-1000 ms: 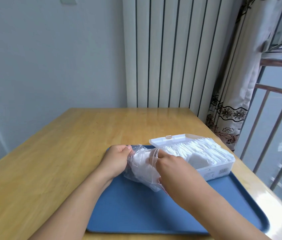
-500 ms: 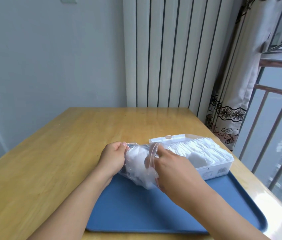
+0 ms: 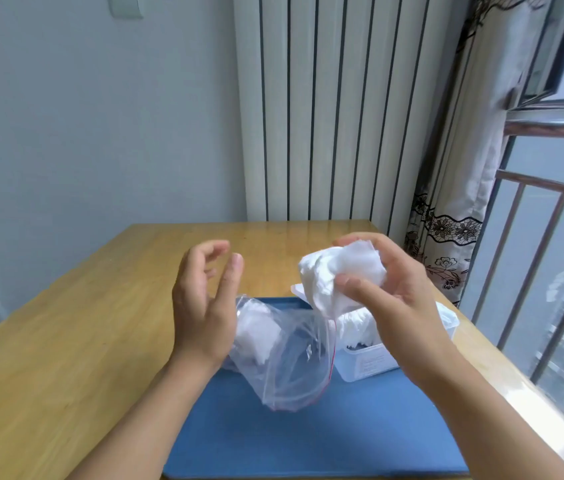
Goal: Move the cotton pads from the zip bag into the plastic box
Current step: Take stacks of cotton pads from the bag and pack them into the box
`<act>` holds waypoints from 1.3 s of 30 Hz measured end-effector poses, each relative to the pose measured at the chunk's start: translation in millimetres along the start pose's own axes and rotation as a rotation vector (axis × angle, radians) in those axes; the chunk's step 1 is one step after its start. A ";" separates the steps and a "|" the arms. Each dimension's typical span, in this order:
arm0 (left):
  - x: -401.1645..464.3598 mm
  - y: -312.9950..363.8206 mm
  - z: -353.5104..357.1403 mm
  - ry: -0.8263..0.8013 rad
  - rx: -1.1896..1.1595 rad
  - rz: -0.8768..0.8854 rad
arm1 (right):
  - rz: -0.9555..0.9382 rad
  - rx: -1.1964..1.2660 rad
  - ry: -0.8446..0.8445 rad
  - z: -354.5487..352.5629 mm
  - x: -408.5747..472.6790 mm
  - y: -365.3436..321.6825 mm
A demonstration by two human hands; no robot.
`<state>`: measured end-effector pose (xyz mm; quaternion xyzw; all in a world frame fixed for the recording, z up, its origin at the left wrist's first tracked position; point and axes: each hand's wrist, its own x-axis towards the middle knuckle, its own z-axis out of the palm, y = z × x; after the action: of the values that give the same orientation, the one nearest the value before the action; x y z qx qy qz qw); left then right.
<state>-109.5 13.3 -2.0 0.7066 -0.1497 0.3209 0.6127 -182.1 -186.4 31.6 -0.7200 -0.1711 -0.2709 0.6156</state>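
Cotton pads (image 3: 343, 275), a handful, now ride out of the zip bag (image 3: 287, 355) in the right hand's (image 3: 391, 299) clutch, above the plastic box (image 3: 370, 362) at three o'clock; left hand (image 3: 204, 306) has released, fingers spread. Perhaps some remain bagged.

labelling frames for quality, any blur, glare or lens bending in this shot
Head view: left hand fingertips motion-smeared; right hand and its cotton pads soft; window daylight glares on the table right edge; zip bag shows highlights; wide-angle bends the window frame.

A wad of cotton pads (image 3: 341, 271) has been lifted from the zip bag (image 3: 284, 355) by the right hand (image 3: 388, 299); the bag has been released by the left hand (image 3: 204, 306).
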 end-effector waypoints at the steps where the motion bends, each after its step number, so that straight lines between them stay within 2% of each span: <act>1: -5.5 14.3 -0.1 -0.098 -0.070 0.087 | 0.020 0.076 -0.031 -0.7 -0.6 -0.8; 3: -16.8 36.7 -0.3 -0.320 -0.223 0.117 | 0.036 0.185 -0.108 2.7 -2.3 -1.9; 5: -23.1 49.9 1.9 -0.491 -0.370 0.010 | 0.054 0.246 -0.173 5.1 -3.4 0.1; 7: -25.0 54.7 4.7 -0.585 -0.412 -0.109 | 0.070 0.240 -0.201 7.3 -4.0 0.6; 11: -20.8 46.4 6.7 -0.576 -0.399 -0.290 | 0.098 0.146 -0.178 10.5 -4.7 3.0; 18: -22.5 41.9 11.7 -0.662 -0.481 -0.485 | 0.087 -0.099 0.057 9.2 -1.4 18.5; 20: -22.4 41.0 12.4 -0.690 -0.515 -0.526 | 0.068 -0.080 0.100 6.4 0.5 17.8; 30: -17.0 33.9 11.8 -0.750 -0.662 -0.616 | 0.084 0.091 0.099 3.1 2.9 15.8; 36: -18.1 31.2 14.6 -0.668 -0.671 -0.644 | 0.044 0.122 0.278 1.5 3.1 13.4; 39: -19.2 33.5 15.3 -0.618 -0.659 -0.644 | 0.162 0.305 0.282 -5.4 5.1 12.9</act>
<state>-140.1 -11.8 10.9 0.5488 -0.1914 -0.1689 0.7961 -171.5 -194.4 25.0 -0.5850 -0.0638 -0.2895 0.7549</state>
